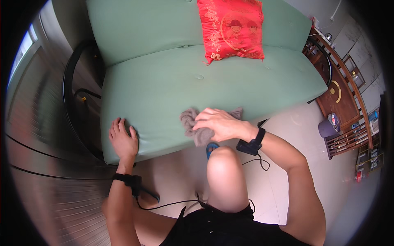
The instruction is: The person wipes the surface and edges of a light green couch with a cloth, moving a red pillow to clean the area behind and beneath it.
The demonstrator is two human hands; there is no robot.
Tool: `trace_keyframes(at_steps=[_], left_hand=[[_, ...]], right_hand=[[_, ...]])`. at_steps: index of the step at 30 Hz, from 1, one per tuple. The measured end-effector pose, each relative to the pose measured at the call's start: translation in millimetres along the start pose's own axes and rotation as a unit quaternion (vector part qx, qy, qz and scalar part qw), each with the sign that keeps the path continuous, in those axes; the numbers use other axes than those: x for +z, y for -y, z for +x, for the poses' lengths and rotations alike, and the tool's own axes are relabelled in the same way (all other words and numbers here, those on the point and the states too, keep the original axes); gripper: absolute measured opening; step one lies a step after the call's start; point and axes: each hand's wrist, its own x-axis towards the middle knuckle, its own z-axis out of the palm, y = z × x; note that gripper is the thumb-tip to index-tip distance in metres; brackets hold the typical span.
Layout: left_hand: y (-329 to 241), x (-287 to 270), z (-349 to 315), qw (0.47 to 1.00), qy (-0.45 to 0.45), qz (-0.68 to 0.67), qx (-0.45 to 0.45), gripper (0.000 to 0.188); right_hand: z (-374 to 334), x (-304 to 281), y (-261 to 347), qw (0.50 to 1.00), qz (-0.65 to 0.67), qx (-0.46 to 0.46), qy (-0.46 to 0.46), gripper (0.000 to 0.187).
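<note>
A crumpled grey-brown cloth (pixel 204 136) lies at the front edge of the green sofa seat (pixel 164 90). My right hand (pixel 221 124) is closed over it, fingers curled into the folds, pressing it against the seat. At the seat's left front corner, my left hand (pixel 124 139) rests flat with its fingers stretched out, holding nothing. Both wrists carry black straps with small boxes and cables.
A red patterned cushion (pixel 233 30) leans on the sofa's backrest. Black curved armrests (pixel 67 90) stand at the sofa's ends. To the right are a brown wooden table (pixel 334 92) and a dark bin (pixel 327 128). A black cable (pixel 172 203) hangs across my legs.
</note>
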Motion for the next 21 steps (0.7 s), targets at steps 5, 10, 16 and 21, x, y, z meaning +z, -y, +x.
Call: trace_keyframes(at_steps=[5, 10, 16, 21], left_hand=[[4, 4, -2, 1.0, -0.016, 0.0, 0.006, 0.041], [0, -5, -3, 1.0, -0.005, -0.016, 0.013, 0.04], [3, 1, -2, 1.0, 0.01, -0.007, 0.006, 0.04], [-3, 2, 1, 1.0, 0.015, -0.013, 0.012, 0.04]], right_hand=[[73, 14, 41, 0.988, 0.019, -0.15, -0.027, 0.06], [67, 22, 34, 0.994, -0.051, -0.087, 0.029, 0.045], [-67, -6, -41, 0.992, -0.038, 0.089, -0.079, 0.056], [-208, -24, -159, 0.86, 0.074, 0.441, -0.247, 0.062]])
